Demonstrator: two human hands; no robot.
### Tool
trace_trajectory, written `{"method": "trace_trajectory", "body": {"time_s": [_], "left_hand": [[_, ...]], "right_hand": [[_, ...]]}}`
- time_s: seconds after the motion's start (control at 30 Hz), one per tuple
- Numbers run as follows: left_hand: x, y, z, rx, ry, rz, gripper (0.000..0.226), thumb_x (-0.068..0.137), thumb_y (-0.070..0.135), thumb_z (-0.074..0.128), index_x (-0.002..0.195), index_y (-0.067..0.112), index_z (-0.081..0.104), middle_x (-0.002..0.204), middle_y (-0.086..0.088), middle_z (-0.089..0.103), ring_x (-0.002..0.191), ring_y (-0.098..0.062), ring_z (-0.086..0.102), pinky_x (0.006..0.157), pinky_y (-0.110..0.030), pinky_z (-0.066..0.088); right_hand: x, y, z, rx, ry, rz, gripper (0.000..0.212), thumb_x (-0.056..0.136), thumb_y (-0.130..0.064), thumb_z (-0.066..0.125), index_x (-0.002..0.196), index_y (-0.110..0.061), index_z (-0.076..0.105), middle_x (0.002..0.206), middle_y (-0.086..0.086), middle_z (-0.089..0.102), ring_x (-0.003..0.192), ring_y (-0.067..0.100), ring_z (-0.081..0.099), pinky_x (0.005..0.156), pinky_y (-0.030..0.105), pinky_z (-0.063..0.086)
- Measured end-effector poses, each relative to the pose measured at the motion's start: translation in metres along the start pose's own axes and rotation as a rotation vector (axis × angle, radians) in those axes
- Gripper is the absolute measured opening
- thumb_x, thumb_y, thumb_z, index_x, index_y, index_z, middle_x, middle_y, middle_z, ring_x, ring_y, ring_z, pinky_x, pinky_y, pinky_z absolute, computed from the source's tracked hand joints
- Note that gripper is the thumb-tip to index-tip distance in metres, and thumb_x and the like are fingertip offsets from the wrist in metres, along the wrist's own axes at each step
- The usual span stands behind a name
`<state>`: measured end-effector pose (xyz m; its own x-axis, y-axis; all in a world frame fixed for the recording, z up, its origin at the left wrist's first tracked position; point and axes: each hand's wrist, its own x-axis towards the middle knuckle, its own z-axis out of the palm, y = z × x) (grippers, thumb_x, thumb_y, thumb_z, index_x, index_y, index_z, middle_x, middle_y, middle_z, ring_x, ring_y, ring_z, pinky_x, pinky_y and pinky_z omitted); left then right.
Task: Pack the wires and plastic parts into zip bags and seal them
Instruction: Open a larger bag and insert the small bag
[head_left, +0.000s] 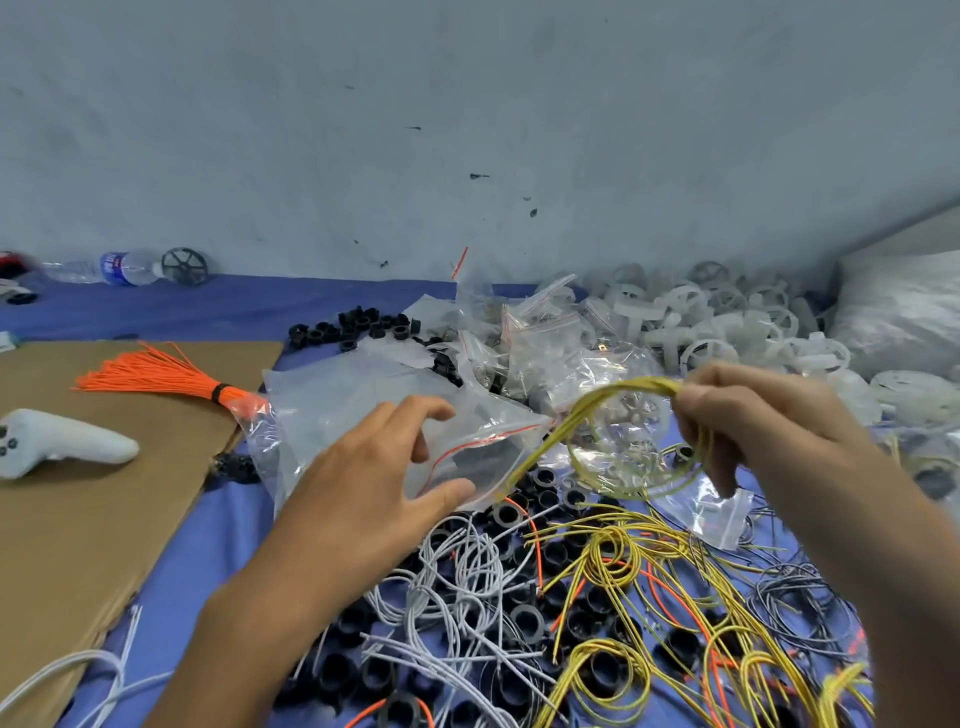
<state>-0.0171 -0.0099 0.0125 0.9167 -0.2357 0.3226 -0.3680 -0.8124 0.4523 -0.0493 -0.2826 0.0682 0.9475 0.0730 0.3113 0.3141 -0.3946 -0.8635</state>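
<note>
My right hand (748, 426) pinches a coiled loop of yellow wire (597, 415), held above the blue mat. Its free ends point left toward the red-striped mouth of a clear zip bag (467, 447). My left hand (374, 483) hovers over that bag with fingers spread, thumb at the bag's lower edge; whether it touches the plastic I cannot tell. Below lie loose yellow wires (649, 582), white wires (457, 582), thin orange wires and several black plastic rings (524, 618).
A cardboard sheet (78, 519) on the left carries a white controller (57, 441) and a bundle of orange wires (156, 374). Filled zip bags (535, 332) and white plastic wheels (717, 322) pile up behind. A water bottle (119, 267) lies by the wall.
</note>
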Motion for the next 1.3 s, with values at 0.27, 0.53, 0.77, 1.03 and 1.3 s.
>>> {"method": "trace_trajectory", "body": {"time_s": [0.27,0.53,0.77,1.03,1.3], "left_hand": [[0.001,0.001,0.012,-0.071,0.095,0.063,0.008,0.096,0.047,0.051,0.1,0.04,0.049,0.068,0.02,0.057,0.06,-0.008,0.053,0.053,-0.031,0.037],[-0.003,0.013,0.012,-0.069,0.013,0.119,0.019,0.1,0.039,0.049,0.116,0.046,0.042,0.06,0.018,0.05,0.057,-0.01,0.048,0.056,-0.031,0.034],[-0.001,0.012,0.002,-0.144,0.116,0.018,0.023,0.101,0.032,0.047,0.122,0.031,0.058,0.056,0.013,0.051,0.05,-0.004,0.054,0.042,-0.016,0.034],[0.003,0.002,0.003,-0.137,0.248,0.005,0.019,0.098,0.038,0.051,0.115,0.038,0.057,0.064,0.013,0.058,0.049,-0.013,0.047,0.056,-0.041,0.045],[0.006,-0.016,0.013,-0.15,0.25,0.023,0.034,0.097,0.064,0.036,0.12,0.047,0.054,0.056,0.0,0.054,0.043,-0.015,0.046,0.044,-0.032,0.04]], "right_hand": [[0.012,0.019,0.047,0.072,-0.239,0.242,0.031,0.093,-0.019,0.05,0.064,-0.013,0.061,0.046,0.008,0.049,0.042,0.02,0.043,0.05,0.033,0.037],[0.017,0.035,0.095,0.773,-0.267,0.367,0.022,0.1,-0.011,0.052,0.12,-0.006,0.06,0.114,0.018,0.071,0.105,0.03,0.07,0.087,0.034,0.057],[0.008,0.011,0.063,0.147,-0.197,0.07,0.021,0.099,-0.014,0.056,0.103,-0.023,0.074,0.092,-0.002,0.076,0.083,0.012,0.071,0.074,0.03,0.059],[-0.005,0.029,-0.042,-0.527,0.139,0.174,0.012,0.091,-0.029,0.062,0.099,-0.037,0.067,0.082,-0.012,0.068,0.07,0.012,0.063,0.071,0.04,0.054],[-0.005,0.056,-0.061,-0.697,0.045,0.359,0.012,0.097,-0.034,0.055,0.106,-0.036,0.062,0.086,-0.016,0.067,0.075,0.011,0.064,0.074,0.035,0.052]]}}
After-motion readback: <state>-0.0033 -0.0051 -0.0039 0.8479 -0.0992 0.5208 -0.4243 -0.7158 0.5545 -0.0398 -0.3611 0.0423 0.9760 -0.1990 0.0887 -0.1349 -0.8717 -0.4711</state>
